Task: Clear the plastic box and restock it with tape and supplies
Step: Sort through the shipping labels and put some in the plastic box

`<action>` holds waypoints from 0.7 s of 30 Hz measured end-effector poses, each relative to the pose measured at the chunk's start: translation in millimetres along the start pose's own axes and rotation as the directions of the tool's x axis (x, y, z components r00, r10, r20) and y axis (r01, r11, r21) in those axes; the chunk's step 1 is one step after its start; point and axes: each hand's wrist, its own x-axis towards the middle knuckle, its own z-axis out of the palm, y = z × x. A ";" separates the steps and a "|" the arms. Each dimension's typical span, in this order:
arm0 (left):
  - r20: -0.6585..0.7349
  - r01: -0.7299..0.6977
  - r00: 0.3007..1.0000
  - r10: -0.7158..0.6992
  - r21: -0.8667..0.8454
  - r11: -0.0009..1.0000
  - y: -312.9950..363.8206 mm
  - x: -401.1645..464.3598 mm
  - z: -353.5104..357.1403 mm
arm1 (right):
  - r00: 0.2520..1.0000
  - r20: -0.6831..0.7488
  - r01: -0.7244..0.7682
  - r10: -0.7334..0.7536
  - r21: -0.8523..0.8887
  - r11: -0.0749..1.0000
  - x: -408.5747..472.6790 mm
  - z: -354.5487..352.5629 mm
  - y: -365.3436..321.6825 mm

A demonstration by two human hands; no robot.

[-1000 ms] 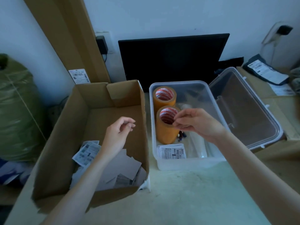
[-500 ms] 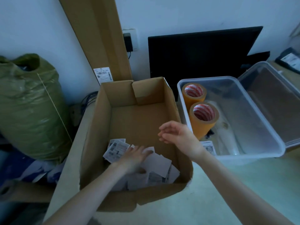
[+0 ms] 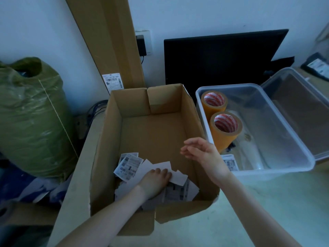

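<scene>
Two tape rolls (image 3: 225,130) stand on end in the plastic box (image 3: 292,164), at three o'clock of the right hand (image 3: 200,151) (fingers relaxed, holding nothing). That hand is the nearer one. The left hand (image 3: 154,180) presses flat fingers on loose paper labels (image 3: 129,164) in the one cardboard box (image 3: 153,132).

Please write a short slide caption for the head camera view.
Left hand presses paper labels in cardboard box; right hand hovers.
</scene>
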 end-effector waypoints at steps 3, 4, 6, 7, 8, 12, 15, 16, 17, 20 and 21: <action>-0.049 0.120 0.990 -0.133 -0.202 0.972 -5.7 -0.9 -8.7 | 1.000 0.003 0.007 -0.007 -0.018 1.000 0.2 -0.4 2.2; -0.076 0.175 0.974 -0.212 -0.339 0.924 -9.4 -1.7 -10.3 | 1.000 0.004 0.013 -0.013 -0.022 1.000 0.3 -0.3 2.1; -0.068 0.268 0.917 -0.394 -0.628 0.731 -15.6 -4.3 -15.5 | 1.000 -0.007 0.018 -0.018 -0.014 1.000 0.5 0.4 1.8; -0.041 0.292 0.878 -0.476 -0.743 0.602 -18.2 -5.7 -19.7 | 1.000 -0.018 0.018 -0.018 -0.014 1.000 0.5 1.3 2.2; -0.007 0.289 0.841 -0.541 -0.840 0.459 -19.9 -7.5 -26.0 | 0.999 -0.034 0.021 -0.022 -0.030 0.999 0.3 2.1 3.0; 0.037 0.141 0.805 -0.593 -0.982 0.130 -25.5 -22.2 -62.9 | 0.993 -0.107 0.036 -0.058 -0.197 0.980 1.6 6.5 8.7; 0.078 0.117 0.860 -0.505 -0.992 0.046 -21.1 -38.4 -85.6 | 0.995 -0.085 -0.061 0.048 -0.146 0.987 3.7 9.7 10.9; 0.088 0.122 0.876 -0.474 -0.992 0.041 -18.1 -42.3 -91.1 | 0.994 -0.051 -0.096 0.091 -0.089 0.991 3.8 9.8 11.0; 0.091 0.128 0.892 -0.444 -0.990 0.053 -14.7 -45.4 -95.7 | 0.994 -0.011 -0.113 0.113 -0.030 0.993 3.9 9.1 11.2; 0.067 0.116 0.924 -0.377 -0.987 0.110 -6.3 -49.6 -103.0 | 0.993 0.072 -0.104 0.095 0.128 0.986 0.1 6.1 7.4; 0.056 0.113 0.919 -0.389 -0.986 0.125 -3.7 -50.1 -104.6 | 0.992 0.083 -0.108 0.094 0.179 0.978 -1.1 5.3 5.9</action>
